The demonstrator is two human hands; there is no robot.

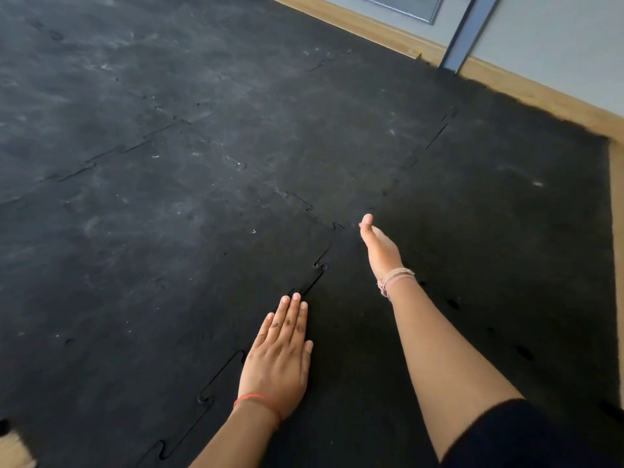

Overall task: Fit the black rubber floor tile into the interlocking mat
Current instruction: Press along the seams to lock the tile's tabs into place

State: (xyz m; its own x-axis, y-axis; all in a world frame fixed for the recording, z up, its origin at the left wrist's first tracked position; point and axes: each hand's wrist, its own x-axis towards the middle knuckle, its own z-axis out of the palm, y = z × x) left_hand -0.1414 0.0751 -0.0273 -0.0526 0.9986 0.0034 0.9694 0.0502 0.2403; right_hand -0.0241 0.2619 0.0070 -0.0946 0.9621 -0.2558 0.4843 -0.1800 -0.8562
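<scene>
The black rubber floor tile (489, 248) lies flat at the right, darker than the dusty interlocking mat (152, 214) on its left. A jigsaw seam (319, 265) runs between them from the lower left up to the middle. My left hand (278, 359) lies flat, palm down, fingers together, across that seam. My right hand (378, 246) is stretched forward on edge near the tile's far left corner; its fingers are hidden behind the palm, only the thumb side shows. Neither hand grips anything.
A strip of wooden floor (540, 96) borders the mat at the back right, below a grey wall (557, 45) with a metal post (467, 28). Wooden floor also shows at the bottom left corner (13, 450). Small holes (523, 352) dot the tile's near part.
</scene>
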